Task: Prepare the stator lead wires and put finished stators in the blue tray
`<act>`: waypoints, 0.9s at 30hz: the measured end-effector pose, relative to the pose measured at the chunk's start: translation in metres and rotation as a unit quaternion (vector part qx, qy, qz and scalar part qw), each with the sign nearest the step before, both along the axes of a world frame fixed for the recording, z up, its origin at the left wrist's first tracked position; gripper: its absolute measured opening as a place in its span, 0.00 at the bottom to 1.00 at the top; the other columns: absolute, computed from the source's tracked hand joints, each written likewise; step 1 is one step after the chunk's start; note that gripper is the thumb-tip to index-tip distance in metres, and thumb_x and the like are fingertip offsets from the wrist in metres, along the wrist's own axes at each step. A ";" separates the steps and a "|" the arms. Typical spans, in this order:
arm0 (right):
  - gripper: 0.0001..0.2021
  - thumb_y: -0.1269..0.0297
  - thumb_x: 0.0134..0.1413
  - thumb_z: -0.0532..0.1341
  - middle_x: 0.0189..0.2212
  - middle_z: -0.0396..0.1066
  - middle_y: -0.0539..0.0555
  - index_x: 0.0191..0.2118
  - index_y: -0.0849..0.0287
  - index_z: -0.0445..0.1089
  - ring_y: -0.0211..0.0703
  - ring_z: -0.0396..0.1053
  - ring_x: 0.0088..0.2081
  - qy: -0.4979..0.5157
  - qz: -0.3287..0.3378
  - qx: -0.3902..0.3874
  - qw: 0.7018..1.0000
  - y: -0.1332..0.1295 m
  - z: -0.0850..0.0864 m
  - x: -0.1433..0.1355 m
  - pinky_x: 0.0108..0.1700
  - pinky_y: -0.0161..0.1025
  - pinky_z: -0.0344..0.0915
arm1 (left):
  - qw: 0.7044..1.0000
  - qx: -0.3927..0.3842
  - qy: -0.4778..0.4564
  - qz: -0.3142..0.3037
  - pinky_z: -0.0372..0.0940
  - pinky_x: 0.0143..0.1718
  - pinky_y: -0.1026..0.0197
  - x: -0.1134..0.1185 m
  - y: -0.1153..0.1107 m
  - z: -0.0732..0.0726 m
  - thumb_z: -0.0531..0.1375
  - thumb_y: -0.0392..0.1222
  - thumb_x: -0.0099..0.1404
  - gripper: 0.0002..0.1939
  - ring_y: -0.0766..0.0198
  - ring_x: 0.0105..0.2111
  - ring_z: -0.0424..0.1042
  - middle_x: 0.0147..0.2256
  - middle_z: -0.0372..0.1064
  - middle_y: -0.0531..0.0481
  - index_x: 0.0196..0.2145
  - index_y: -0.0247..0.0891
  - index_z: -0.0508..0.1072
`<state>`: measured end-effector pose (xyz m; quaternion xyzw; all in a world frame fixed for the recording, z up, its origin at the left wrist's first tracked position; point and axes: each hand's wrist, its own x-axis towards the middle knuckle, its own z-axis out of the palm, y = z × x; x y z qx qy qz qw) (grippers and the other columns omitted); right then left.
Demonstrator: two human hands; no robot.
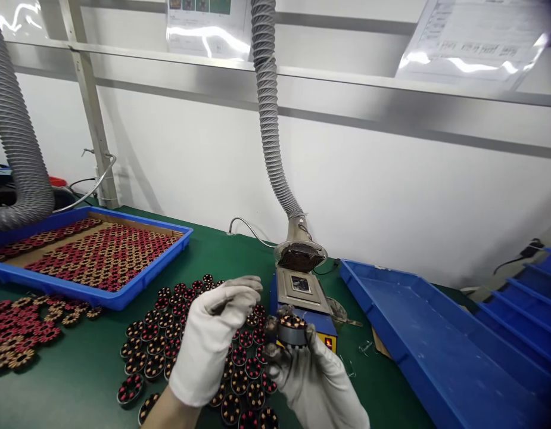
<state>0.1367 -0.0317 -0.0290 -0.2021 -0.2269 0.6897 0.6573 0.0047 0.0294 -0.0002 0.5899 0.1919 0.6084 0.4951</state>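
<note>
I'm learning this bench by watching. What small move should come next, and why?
Probably ease the held ring forward, toward the small square well: the right hand already grips it just in front, and nothing visibly covers the well.

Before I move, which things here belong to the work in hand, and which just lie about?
Likely in use:
ringed coil core in the right hand
matching cores on the mat
metal-topped unit under the fume hose

Seemingly just lying about:
wire scraps
big blue tray
stacked blue trays
</note>
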 end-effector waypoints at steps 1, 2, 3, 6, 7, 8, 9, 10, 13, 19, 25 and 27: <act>0.13 0.60 0.43 0.66 0.36 0.76 0.54 0.39 0.55 0.73 0.41 0.73 0.33 0.013 0.009 0.011 1.000 0.000 0.001 0.000 0.35 0.38 0.69 | 0.999 0.009 0.041 0.001 0.62 0.45 0.68 -0.001 -0.002 0.002 0.59 0.30 0.54 0.11 0.63 0.43 0.68 0.40 0.71 0.54 0.33 0.44 0.75; 0.13 0.59 0.44 0.65 0.37 0.76 0.54 0.38 0.55 0.73 0.41 0.72 0.34 0.024 0.016 0.017 0.999 0.001 0.002 0.001 0.38 0.39 0.68 | 0.995 0.025 0.097 -0.010 0.61 0.47 0.68 -0.002 -0.004 0.004 0.62 0.30 0.51 0.15 0.62 0.45 0.67 0.43 0.69 0.53 0.37 0.45 0.74; 0.12 0.59 0.44 0.65 0.38 0.75 0.54 0.38 0.55 0.74 0.40 0.72 0.35 0.036 0.023 0.020 0.999 0.002 0.003 0.000 0.39 0.39 0.67 | 0.987 0.043 0.154 -0.027 0.59 0.48 0.67 -0.002 -0.006 0.006 0.64 0.28 0.47 0.21 0.62 0.46 0.66 0.45 0.68 0.53 0.40 0.45 0.73; 0.11 0.59 0.43 0.66 0.39 0.75 0.53 0.36 0.54 0.74 0.36 0.71 0.33 0.064 0.038 0.021 0.997 0.004 0.004 -0.001 0.38 0.34 0.67 | 0.973 0.072 0.208 -0.069 0.58 0.51 0.64 0.002 -0.009 0.006 0.65 0.27 0.45 0.25 0.60 0.47 0.64 0.47 0.66 0.52 0.42 0.46 0.72; 0.11 0.59 0.43 0.66 0.39 0.75 0.52 0.36 0.54 0.74 0.35 0.70 0.33 0.063 0.040 0.019 0.997 0.004 0.003 -0.002 0.37 0.33 0.67 | 0.975 0.071 0.197 -0.077 0.59 0.50 0.63 0.003 -0.008 0.005 0.64 0.28 0.48 0.21 0.60 0.46 0.64 0.46 0.66 0.51 0.40 0.45 0.73; 0.11 0.59 0.43 0.66 0.38 0.75 0.52 0.36 0.53 0.74 0.35 0.70 0.33 0.059 0.034 0.019 0.997 0.004 0.002 -0.003 0.37 0.33 0.67 | 0.978 0.067 0.176 -0.085 0.60 0.49 0.63 0.004 -0.007 0.002 0.62 0.29 0.50 0.17 0.60 0.45 0.65 0.44 0.68 0.50 0.38 0.44 0.74; 0.11 0.60 0.43 0.66 0.37 0.75 0.51 0.36 0.53 0.74 0.35 0.70 0.33 0.050 0.026 0.019 0.998 0.003 0.001 -0.004 0.39 0.34 0.67 | 0.982 0.064 0.148 -0.094 0.61 0.47 0.62 0.005 -0.004 0.000 0.62 0.30 0.51 0.13 0.59 0.44 0.66 0.42 0.69 0.50 0.35 0.43 0.75; 0.11 0.61 0.43 0.66 0.37 0.75 0.51 0.36 0.53 0.74 0.36 0.70 0.36 0.039 0.015 0.015 0.999 0.003 0.000 -0.004 0.42 0.35 0.66 | 0.986 0.062 0.114 -0.101 0.62 0.45 0.63 0.005 -0.002 -0.002 0.61 0.31 0.51 0.10 0.58 0.42 0.67 0.39 0.71 0.49 0.32 0.42 0.76; 0.12 0.62 0.41 0.67 0.37 0.75 0.51 0.36 0.54 0.74 0.40 0.70 0.41 0.014 0.001 -0.008 1.000 0.000 -0.005 -0.005 0.47 0.40 0.64 | 0.996 0.031 0.011 -0.081 0.63 0.42 0.64 0.003 0.003 -0.007 0.59 0.30 0.52 0.08 0.58 0.39 0.69 0.31 0.73 0.49 0.26 0.40 0.75; 0.10 0.64 0.42 0.67 0.34 0.77 0.51 0.35 0.52 0.75 0.39 0.73 0.33 0.019 0.004 -0.007 1.000 -0.002 -0.004 0.003 0.36 0.36 0.70 | 0.989 -0.065 0.091 -0.094 0.64 0.41 0.64 -0.005 -0.002 0.006 0.57 0.29 0.51 0.12 0.57 0.41 0.69 0.40 0.71 0.47 0.32 0.38 0.75; 0.12 0.66 0.40 0.68 0.37 0.76 0.51 0.36 0.50 0.74 0.40 0.73 0.36 0.034 -0.005 0.007 0.999 -0.003 0.000 -0.002 0.40 0.37 0.69 | 0.985 -0.086 0.052 -0.138 0.63 0.34 0.66 0.001 -0.005 0.006 0.54 0.26 0.47 0.11 0.61 0.33 0.69 0.29 0.71 0.48 0.25 0.35 0.74; 0.14 0.66 0.39 0.69 0.39 0.76 0.53 0.37 0.50 0.74 0.41 0.73 0.37 0.033 -0.004 0.005 0.999 -0.004 -0.001 -0.002 0.40 0.37 0.69 | 0.991 -0.076 0.006 -0.111 0.63 0.35 0.67 -0.003 -0.002 0.003 0.55 0.27 0.50 0.09 0.62 0.34 0.68 0.30 0.71 0.49 0.25 0.36 0.74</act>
